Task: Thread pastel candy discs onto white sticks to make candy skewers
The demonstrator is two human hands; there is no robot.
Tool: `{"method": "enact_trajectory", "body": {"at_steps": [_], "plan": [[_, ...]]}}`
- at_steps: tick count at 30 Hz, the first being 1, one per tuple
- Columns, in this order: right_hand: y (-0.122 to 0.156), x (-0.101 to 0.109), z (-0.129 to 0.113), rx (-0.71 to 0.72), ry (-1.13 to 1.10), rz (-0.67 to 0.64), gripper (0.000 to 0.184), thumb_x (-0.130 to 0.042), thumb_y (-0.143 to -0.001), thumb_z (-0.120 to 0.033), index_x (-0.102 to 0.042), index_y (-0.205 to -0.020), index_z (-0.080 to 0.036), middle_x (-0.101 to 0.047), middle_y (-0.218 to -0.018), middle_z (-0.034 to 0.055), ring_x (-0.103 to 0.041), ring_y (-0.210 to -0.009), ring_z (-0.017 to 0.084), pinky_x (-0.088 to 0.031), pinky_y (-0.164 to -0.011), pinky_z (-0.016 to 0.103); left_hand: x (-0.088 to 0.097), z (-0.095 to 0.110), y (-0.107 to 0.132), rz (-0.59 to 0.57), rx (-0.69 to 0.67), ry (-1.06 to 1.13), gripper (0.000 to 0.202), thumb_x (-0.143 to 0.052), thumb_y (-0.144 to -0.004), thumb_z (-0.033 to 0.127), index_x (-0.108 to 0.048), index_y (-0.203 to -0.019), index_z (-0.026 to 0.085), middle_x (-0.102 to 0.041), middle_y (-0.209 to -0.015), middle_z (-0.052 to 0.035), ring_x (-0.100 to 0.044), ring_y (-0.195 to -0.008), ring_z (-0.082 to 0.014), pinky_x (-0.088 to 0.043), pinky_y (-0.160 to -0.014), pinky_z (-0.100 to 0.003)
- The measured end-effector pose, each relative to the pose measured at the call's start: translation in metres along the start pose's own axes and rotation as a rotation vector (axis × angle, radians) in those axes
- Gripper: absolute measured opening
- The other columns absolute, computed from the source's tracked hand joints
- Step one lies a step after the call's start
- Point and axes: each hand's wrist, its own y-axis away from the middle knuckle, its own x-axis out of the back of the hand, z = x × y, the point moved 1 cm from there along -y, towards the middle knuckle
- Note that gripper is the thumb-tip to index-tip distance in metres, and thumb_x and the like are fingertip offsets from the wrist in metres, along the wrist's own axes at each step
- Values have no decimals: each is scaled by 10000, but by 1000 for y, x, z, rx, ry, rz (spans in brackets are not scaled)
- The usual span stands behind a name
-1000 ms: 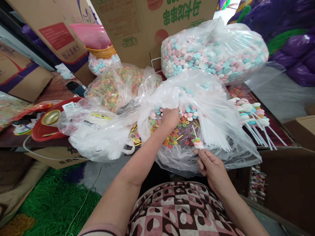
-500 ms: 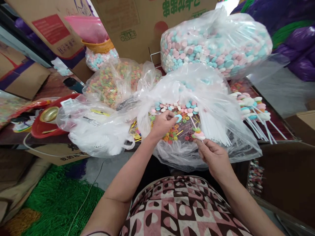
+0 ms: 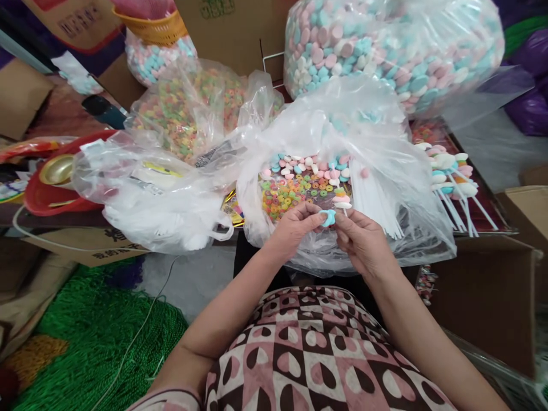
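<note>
My left hand (image 3: 295, 229) pinches a blue marshmallow (image 3: 327, 217) between thumb and fingertips, in front of my body. Close beside it, the fingers of my right hand (image 3: 365, 238) are closed on a candy skewer (image 3: 342, 200), a stick threaded with pink and white marshmallows and a gummy ring. The fingertips of both hands almost meet at the blue marshmallow; whether it touches the stick is hidden. Just beyond them lie loose gummy rings (image 3: 280, 197) and a row of marshmallows (image 3: 306, 164) on the plastic. White sticks (image 3: 372, 208) lie bundled to the right.
A large bag of marshmallows (image 3: 385, 54) stands at the back right, a bag of gummy rings (image 3: 188, 111) at the back left. Finished-looking candy skewers (image 3: 454, 177) lie on the right. A red basin (image 3: 40, 191) and white plastic bags (image 3: 166, 222) are on the left.
My left hand has moved right with the blue marshmallow, up to my right hand. The skewer is now more upright. The camera view has tilted downward.
</note>
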Motion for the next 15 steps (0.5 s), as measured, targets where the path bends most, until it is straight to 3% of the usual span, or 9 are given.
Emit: {"method": "enact_trajectory", "body": {"at_steps": [3,5,9,15], "plan": [[3,-1,-1,6,-10,1,379,-870,-650,-435,-587,-742,-199,-378,-443,-107,-177,-378,34,-83,-405,232,-3,-3,1,-39,56,46,378,-807,-717,490,-613,-820,183,-662,-761,15,-618,-698,-111,-481,-681,-258],[5,-2,0,52,17,29,361,-837,-687,-448,-576,-761,-210,-380,-461,-106,-197,-383,43,-109,-408,236,-4,-4,0,5,58,19,411,-799,-718,517,-574,-838,195,-661,-753,18,-642,-688,-128,-498,-666,-270],[7,-5,5,183,132,102,335,-801,-733,-458,-572,-771,-216,-413,-530,-88,-261,-430,63,-155,-421,240,-7,-5,1,103,-64,-147,369,-782,-754,491,-580,-850,197,-650,-737,30,-627,-685,-116,-521,-692,-265],[3,0,12,248,162,117,323,-807,-757,-430,-570,-748,-211,-461,-591,-76,-274,-479,68,-209,-445,237,-15,-10,10,71,-33,-45,336,-774,-779,462,-657,-942,194,-721,-951,-19,-673,-873,-147,-554,-842,-300]]}}
